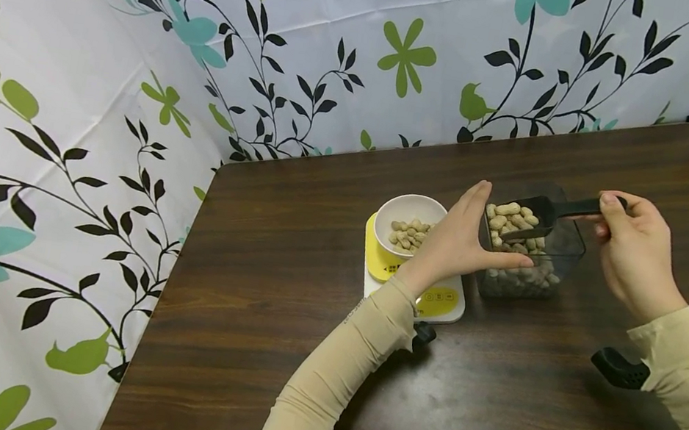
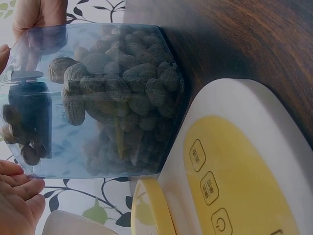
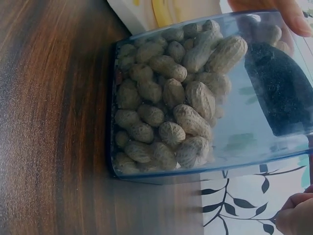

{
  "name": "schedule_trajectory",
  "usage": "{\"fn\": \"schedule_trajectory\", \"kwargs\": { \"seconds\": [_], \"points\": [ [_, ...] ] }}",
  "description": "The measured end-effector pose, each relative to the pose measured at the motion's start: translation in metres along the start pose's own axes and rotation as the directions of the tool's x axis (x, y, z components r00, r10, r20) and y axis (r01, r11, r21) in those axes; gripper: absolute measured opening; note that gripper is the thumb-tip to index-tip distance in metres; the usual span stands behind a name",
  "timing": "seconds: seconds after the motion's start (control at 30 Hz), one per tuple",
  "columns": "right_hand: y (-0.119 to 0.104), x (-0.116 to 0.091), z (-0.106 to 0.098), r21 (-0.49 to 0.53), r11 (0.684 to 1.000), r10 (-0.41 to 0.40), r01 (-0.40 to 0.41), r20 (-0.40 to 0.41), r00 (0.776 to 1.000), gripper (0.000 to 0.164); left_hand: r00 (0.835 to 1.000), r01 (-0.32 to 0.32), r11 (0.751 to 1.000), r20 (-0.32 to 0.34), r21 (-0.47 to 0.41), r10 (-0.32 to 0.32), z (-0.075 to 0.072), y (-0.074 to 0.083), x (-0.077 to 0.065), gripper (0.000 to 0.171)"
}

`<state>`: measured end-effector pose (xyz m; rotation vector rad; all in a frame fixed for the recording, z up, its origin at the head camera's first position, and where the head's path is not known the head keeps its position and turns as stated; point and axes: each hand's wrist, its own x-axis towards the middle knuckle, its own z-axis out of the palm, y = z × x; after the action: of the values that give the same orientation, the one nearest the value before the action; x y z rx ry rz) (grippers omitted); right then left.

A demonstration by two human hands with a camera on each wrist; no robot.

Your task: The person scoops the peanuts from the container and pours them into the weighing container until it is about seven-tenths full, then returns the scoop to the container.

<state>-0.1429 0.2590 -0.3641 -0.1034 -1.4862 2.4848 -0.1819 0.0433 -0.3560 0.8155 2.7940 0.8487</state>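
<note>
My right hand [image 1: 637, 247] grips the handle of a black scoop [image 1: 576, 206], whose bowl holds several peanuts. The scoop is inside the upper part of a clear plastic bin [image 1: 574, 242], above the unshelled peanuts [image 3: 190, 117] that fill its lower part. My left hand [image 1: 457, 239] rests against the bin's near left corner, fingers straight along the left side and thumb stretched across the front rim. Left of the bin, a white bowl [image 1: 388, 210] with some peanuts [image 1: 408, 233] stands on a yellow and white kitchen scale [image 1: 378, 261], partly hidden by the left hand.
Everything stands on a dark wooden table [image 1: 266, 292]. A curtain [image 1: 344, 37] with leaf and bird patterns hangs along its back and left edges. Black straps or devices [image 1: 619, 367] sit under both wrists.
</note>
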Motion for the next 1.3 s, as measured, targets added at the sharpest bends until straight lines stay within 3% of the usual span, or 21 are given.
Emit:
{"fn": "schedule_trajectory", "kwargs": {
  "seconds": [0.4,0.8,1.0,1.3],
  "points": [
    [0.002,0.001,-0.004,0.145,0.989,0.003,-0.004,0.008,1.0,0.027,1.0,0.0,1.0,0.002,0.002,0.0,-0.001,0.001,0.001,0.114],
    [0.004,0.001,-0.011,0.182,0.983,0.017,-0.021,0.023,1.0,0.028,1.0,0.016,1.0,0.006,0.015,-0.016,0.0,0.001,0.001,0.114],
    [0.002,0.001,-0.013,0.143,0.989,0.04,-0.043,0.021,0.999,0.033,1.0,0.02,1.0,-0.001,0.022,-0.02,0.0,0.001,0.0,0.114],
    [0.003,0.002,-0.011,0.146,0.989,0.013,-0.018,0.039,0.999,0.032,1.0,0.01,1.0,0.002,0.021,-0.01,0.001,0.0,0.001,0.114]
  ]
}}
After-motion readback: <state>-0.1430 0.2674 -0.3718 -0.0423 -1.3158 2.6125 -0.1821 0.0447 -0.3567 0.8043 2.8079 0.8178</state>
